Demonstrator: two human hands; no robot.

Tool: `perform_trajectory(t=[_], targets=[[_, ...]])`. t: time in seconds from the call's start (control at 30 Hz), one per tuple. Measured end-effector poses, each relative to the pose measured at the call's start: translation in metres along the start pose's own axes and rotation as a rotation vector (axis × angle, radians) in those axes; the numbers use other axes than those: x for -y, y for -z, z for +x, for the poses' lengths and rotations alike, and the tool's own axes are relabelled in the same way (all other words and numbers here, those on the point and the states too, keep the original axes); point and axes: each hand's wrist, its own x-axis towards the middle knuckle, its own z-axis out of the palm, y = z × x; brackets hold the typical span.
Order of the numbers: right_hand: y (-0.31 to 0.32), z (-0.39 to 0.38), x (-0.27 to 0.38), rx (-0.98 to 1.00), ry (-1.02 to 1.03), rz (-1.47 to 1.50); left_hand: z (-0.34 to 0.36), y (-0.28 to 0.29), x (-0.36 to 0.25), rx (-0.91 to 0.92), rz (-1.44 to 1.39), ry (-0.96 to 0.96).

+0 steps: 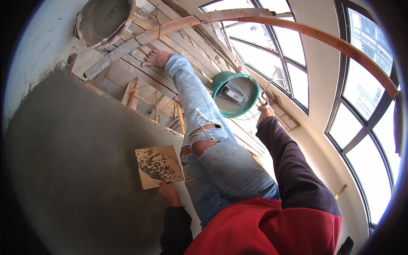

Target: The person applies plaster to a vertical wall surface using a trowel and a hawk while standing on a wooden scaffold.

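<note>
My left hand is closed on the edge of a tan, square mortar board, its face smeared with dark grey mortar. The board is held close to a broad grey plastered wall surface. Off to the right, my right hand is closed round the handle of a trowel, whose thin shank and blade point up and away, against the bright window. Just left of that hand stands a green bucket of greyish liquid, with a flat rectangular tool in it.
My bare foot rests on wooden scaffold planks with gaps between them. At the far left is a round tub of grey mortar. A long wooden rail crosses the planks and windows. Timber pieces show below.
</note>
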Motion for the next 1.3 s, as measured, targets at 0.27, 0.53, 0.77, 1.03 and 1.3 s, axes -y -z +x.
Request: perform_trajectory(t=[0.27,0.53,0.77,1.03,1.3], targets=[[-0.033,-0.028,-0.009,0.079,-0.192,0.798,0.018,0.020,0.011,0.000,0.329,-0.143],[-0.012,-0.069,0.000,0.105,-0.128,0.764,0.028,0.028,0.014,-0.029,0.245,-0.135],[0.032,-0.073,-0.054,0.030,-0.238,0.771,0.035,0.039,0.019,-0.014,0.175,-0.046],[0.048,-0.042,-0.118,-0.201,-0.267,0.672,0.031,0.039,0.013,-0.011,0.177,-0.024],[0.070,0.003,-0.202,-0.217,-0.230,0.657,0.037,0.044,0.015,-0.037,0.268,-0.002]])
